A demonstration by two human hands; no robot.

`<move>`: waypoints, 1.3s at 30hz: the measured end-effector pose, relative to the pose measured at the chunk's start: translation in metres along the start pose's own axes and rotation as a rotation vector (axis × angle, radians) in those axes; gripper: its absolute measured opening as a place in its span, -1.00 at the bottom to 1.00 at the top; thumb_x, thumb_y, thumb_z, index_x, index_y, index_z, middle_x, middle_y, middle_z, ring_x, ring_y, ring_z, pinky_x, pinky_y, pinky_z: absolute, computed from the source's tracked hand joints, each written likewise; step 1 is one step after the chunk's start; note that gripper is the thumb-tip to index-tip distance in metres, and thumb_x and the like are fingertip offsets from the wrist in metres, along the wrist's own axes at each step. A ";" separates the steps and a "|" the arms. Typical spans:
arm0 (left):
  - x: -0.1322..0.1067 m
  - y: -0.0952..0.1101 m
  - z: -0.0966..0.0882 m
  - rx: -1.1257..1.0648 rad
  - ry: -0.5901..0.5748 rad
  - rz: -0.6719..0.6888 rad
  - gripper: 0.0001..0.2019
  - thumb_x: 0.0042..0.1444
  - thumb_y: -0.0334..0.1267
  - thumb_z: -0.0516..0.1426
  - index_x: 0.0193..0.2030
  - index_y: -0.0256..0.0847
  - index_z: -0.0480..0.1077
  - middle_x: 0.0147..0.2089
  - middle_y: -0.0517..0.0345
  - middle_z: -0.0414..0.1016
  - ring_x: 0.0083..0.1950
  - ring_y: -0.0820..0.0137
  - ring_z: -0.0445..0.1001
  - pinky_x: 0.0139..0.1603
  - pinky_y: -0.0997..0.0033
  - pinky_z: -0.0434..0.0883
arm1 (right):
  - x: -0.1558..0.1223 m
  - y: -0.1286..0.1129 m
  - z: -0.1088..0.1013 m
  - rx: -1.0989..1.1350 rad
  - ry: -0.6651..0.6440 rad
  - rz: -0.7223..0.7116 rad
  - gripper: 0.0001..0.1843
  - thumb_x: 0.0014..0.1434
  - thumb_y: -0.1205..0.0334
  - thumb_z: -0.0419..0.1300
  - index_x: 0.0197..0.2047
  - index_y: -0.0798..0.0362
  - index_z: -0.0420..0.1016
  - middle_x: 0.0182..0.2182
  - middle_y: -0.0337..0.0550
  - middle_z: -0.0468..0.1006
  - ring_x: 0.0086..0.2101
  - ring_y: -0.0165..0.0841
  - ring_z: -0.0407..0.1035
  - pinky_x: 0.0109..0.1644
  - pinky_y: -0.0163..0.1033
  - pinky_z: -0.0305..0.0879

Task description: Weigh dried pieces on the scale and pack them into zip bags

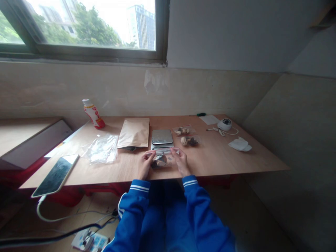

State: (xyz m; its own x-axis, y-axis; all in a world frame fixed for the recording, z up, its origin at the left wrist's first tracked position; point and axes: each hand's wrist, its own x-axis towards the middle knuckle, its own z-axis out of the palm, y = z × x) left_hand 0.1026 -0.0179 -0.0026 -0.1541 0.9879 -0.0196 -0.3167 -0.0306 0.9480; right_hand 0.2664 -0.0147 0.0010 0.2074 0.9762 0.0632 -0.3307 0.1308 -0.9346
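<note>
A small clear zip bag (pixel 163 161) with dark and pale dried pieces, perhaps mushrooms, hangs between my two hands at the table's front edge. My left hand (pixel 147 161) pinches its upper left corner. At the upper right corner, my right hand (pixel 181 161) pinches the bag's top strip. Just behind the bag stands a small silver digital scale (pixel 162 137), its front partly hidden by the bag. Two similar filled bags, a nearer one (pixel 190 141) and a farther one (pixel 183 130), lie right of the scale. Left of it lies a brown kraft paper pouch (pixel 134 133).
Clear plastic bags (pixel 102 149) lie left of the pouch, with a red and white bottle (pixel 93 114) behind. A plugged-in phone (pixel 56 176) overhangs the front left edge. At right are a white camera-like device (pixel 224 124) with its cable and a crumpled white tissue (pixel 239 144).
</note>
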 end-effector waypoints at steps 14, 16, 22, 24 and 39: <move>0.000 -0.002 0.001 -0.005 -0.011 0.005 -0.61 -0.13 -0.03 0.32 -0.24 -0.30 0.49 -0.42 0.13 0.54 -0.44 0.44 0.46 -0.41 0.48 0.35 | 0.000 0.006 -0.002 -0.003 -0.024 0.019 -0.67 -0.06 -0.02 0.35 -0.33 0.05 0.51 -0.38 -0.24 0.54 -0.35 -0.38 0.44 -0.29 -0.29 0.41; -0.001 0.002 0.000 -0.014 -0.027 0.002 -0.60 -0.11 -0.03 0.31 -0.19 -0.27 0.48 -0.39 0.13 0.56 -0.41 0.43 0.48 -0.36 0.46 0.38 | -0.001 0.004 -0.001 0.002 -0.054 0.052 -0.65 -0.05 -0.02 0.35 -0.27 0.04 0.52 -0.41 -0.25 0.53 -0.37 -0.40 0.44 -0.30 -0.30 0.41; -0.004 0.007 0.000 0.130 -0.081 0.028 -0.59 -0.05 -0.04 0.28 -0.11 -0.25 0.51 -0.19 0.02 0.59 -0.14 0.28 0.52 -0.12 0.36 0.40 | -0.001 0.001 0.002 -0.018 -0.077 0.050 -0.62 -0.09 -0.01 0.38 -0.26 0.07 0.54 -0.42 -0.20 0.57 -0.41 -0.40 0.47 -0.27 -0.27 0.41; -0.004 0.007 0.000 0.158 -0.097 0.044 -0.63 -0.05 -0.05 0.28 -0.16 -0.26 0.53 -0.18 -0.01 0.58 -0.10 0.24 0.52 -0.08 0.32 0.40 | -0.001 0.002 0.002 -0.036 -0.062 0.035 -0.64 -0.10 0.01 0.38 -0.29 0.07 0.52 -0.44 -0.20 0.56 -0.43 -0.40 0.47 -0.31 -0.28 0.40; -0.008 0.012 0.003 0.164 -0.065 0.102 -0.72 -0.05 -0.08 0.28 -0.28 -0.25 0.52 -0.32 0.12 0.53 -0.22 0.34 0.49 -0.20 0.42 0.37 | -0.002 0.004 0.001 -0.026 -0.020 0.037 -0.66 -0.12 0.02 0.39 -0.35 0.06 0.51 -0.40 -0.20 0.58 -0.40 -0.37 0.47 -0.34 -0.27 0.44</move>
State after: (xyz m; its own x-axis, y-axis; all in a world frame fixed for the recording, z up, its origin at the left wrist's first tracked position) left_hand 0.1028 -0.0254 0.0102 -0.1148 0.9889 0.0949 -0.1453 -0.1112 0.9831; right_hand 0.2634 -0.0156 -0.0023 0.1766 0.9836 0.0354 -0.3141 0.0904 -0.9451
